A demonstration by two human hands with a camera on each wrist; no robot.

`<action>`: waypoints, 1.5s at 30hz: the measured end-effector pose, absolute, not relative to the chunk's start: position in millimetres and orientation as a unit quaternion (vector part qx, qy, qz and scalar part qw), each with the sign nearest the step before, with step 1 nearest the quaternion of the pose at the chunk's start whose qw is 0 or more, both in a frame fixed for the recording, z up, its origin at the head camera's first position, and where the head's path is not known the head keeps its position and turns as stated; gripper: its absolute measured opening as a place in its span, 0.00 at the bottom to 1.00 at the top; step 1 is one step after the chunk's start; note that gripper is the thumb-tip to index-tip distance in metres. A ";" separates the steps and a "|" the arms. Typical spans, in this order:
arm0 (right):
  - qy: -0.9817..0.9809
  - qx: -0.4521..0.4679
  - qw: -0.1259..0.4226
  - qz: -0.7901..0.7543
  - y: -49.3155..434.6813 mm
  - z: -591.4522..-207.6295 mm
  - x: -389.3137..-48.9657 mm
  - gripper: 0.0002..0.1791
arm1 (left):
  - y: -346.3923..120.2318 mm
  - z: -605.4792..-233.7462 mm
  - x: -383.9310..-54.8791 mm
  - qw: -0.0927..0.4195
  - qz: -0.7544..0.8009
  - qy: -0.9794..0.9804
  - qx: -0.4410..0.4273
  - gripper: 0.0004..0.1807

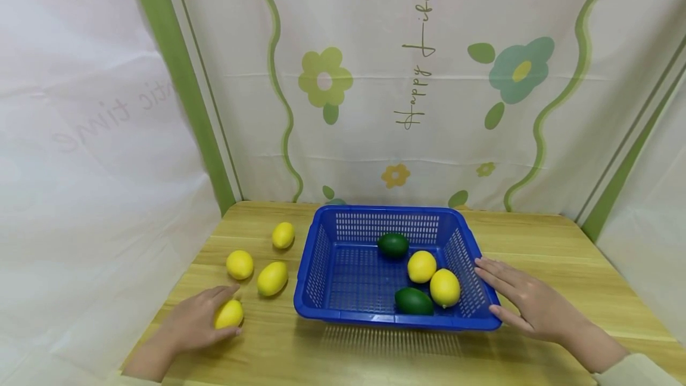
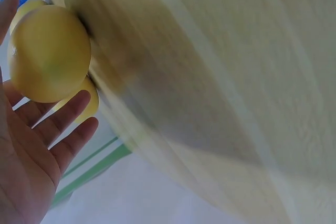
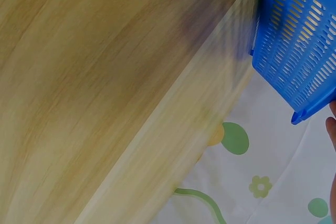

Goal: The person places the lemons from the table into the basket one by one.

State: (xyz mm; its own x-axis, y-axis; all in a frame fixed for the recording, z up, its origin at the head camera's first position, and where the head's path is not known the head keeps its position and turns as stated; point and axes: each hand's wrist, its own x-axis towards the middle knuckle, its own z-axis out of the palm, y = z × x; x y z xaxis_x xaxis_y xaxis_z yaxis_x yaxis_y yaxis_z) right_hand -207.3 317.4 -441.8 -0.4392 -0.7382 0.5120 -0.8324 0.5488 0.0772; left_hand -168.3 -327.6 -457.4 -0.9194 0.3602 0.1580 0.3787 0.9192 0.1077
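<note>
In the head view my left hand (image 1: 195, 320) is around a yellow lemon (image 1: 229, 314) at the table's left front, thumb on the near side and fingers on the far side. The left wrist view shows that lemon (image 2: 50, 53) beside the spread, mostly straight fingers (image 2: 68, 114). My right hand (image 1: 536, 299) rests its straight fingertips on the right rim of a blue plastic basket (image 1: 396, 318). Inside the basket lie two lemons (image 1: 422, 267) and two dark green oval fruits (image 1: 393, 245), toward its right half. The right wrist view catches the basket's perforated wall (image 3: 299, 40).
Three more lemons lie left of the basket: one at the back (image 1: 283, 235), one at the left (image 1: 239, 264) and one nearer the basket (image 1: 273, 279). The wooden table (image 1: 568, 255) meets a flower-printed curtain (image 1: 364, 136) behind and white cloth at both sides.
</note>
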 end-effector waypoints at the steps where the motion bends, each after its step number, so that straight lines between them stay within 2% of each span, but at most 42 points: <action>1: -0.843 0.466 0.252 0.094 317.3 -441.8 -207.2 0.32 | -327.5 -458.3 -168.6 0.063 -0.069 -0.978 -0.187 0.48; 21: -0.838 0.470 0.259 0.101 315.5 -441.5 -206.8 0.32 | -325.1 -463.6 -166.2 0.038 -0.081 -0.980 -0.180 0.39; 33: -0.838 0.469 0.258 0.104 315.5 -441.8 -206.7 0.32 | -325.4 -463.2 -167.2 0.018 -0.092 -0.981 -0.172 0.37; 45: -0.857 0.451 0.231 0.094 316.9 -441.1 -204.7 0.31 | -323.1 -460.5 -169.0 -0.004 -0.113 -0.981 -0.160 0.35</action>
State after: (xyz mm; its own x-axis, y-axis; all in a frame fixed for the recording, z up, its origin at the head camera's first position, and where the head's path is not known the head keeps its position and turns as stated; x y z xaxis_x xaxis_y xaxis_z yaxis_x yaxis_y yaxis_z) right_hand -204.7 316.9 -441.1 -0.4867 -0.7294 0.4807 -0.8163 0.5757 0.0469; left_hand -169.0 -323.1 -460.5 -0.9488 0.3146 0.0275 0.3126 0.9233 0.2230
